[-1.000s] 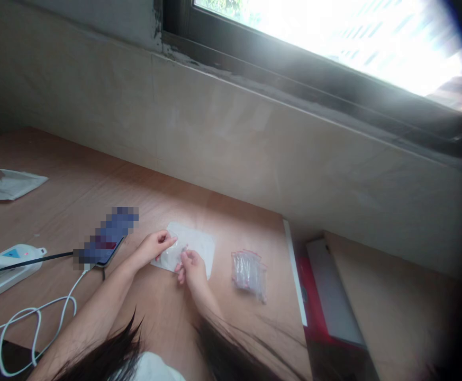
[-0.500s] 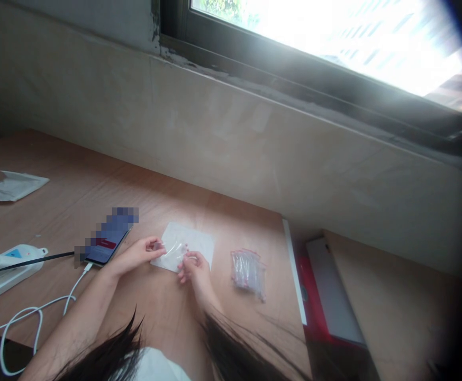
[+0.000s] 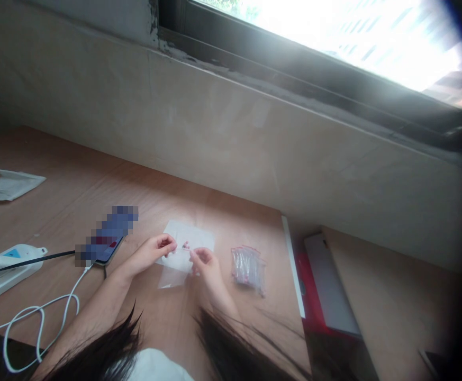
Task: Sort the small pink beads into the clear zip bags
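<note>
Both my hands pinch the top edge of a small clear plastic zip bag (image 3: 174, 268) and hold it up just above the wooden table (image 3: 68, 201). My left hand (image 3: 151, 253) grips its left corner and my right hand (image 3: 207, 264) its right corner, fingers closed. The bag hangs down between them. Behind it a white sheet of paper (image 3: 193, 235) lies flat on the table. To the right of my right hand lies a pile of small clear bags with red seals (image 3: 248, 264).
A phone (image 3: 106, 238) on a white cable (image 3: 36, 323) lies left of my hands, beside a white power strip (image 3: 2, 267). A crumpled white sheet (image 3: 6, 184) sits at the far left. A red and white board (image 3: 326, 291) lies right. The wall runs behind.
The clear bag has come up off the white sheet and now hangs from both hands. My right hand moved slightly right and up.
</note>
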`<act>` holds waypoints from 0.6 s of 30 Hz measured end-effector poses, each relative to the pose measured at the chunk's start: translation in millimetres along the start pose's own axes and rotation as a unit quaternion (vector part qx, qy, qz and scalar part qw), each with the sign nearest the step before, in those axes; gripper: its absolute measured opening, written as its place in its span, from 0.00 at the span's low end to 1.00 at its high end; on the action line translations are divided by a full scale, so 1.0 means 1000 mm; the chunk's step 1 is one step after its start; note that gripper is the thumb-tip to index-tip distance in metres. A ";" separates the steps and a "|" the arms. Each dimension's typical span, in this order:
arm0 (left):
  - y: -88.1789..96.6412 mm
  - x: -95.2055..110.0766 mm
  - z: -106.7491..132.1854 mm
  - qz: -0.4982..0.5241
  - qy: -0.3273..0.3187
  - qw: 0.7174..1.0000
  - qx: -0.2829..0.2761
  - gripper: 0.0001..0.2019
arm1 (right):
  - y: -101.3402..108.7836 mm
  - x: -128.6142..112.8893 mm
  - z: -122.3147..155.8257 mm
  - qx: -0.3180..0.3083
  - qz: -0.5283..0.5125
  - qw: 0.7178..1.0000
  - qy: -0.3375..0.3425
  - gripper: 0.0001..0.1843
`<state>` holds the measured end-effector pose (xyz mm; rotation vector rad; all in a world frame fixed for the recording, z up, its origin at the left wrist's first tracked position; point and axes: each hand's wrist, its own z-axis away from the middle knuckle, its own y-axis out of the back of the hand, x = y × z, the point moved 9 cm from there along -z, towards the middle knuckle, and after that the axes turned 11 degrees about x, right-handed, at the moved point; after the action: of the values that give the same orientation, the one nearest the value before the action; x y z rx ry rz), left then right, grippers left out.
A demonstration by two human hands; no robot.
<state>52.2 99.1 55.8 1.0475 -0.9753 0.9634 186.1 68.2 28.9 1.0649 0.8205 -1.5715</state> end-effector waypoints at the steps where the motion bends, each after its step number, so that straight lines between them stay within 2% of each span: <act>1: 0.002 0.000 0.001 0.008 0.000 1.000 0.007 0.10 | -0.001 0.003 0.000 -0.006 0.001 1.000 -0.010 0.11; 4: 0.006 0.001 0.006 0.021 0.001 1.000 0.002 0.11 | 0.000 0.004 -0.003 0.005 0.011 1.000 0.007 0.10; 8: 0.001 0.001 0.014 -0.013 0.000 0.998 -0.057 0.13 | 0.003 -0.003 -0.005 0.044 0.027 0.997 0.058 0.09; 10: 0.002 0.001 0.014 -0.034 -0.010 0.998 -0.051 0.13 | 0.003 -0.006 -0.004 0.051 0.027 0.996 0.074 0.09; 12: 0.006 0.002 0.013 -0.055 -0.029 0.998 -0.025 0.13 | 0.002 -0.008 -0.002 0.042 0.030 0.995 0.088 0.10; 15: 0.008 0.006 0.013 -0.085 -0.062 0.994 0.004 0.13 | -0.003 -0.008 0.003 -0.008 0.040 0.995 0.096 0.11; 18: 0.006 0.009 0.017 -0.093 -0.068 0.993 -0.003 0.13 | -0.007 -0.004 0.006 -0.042 0.025 0.996 0.076 0.10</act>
<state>46.7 85.5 69.6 1.1889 -0.9725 0.7431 178.4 66.4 34.7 1.1448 0.9473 -1.4154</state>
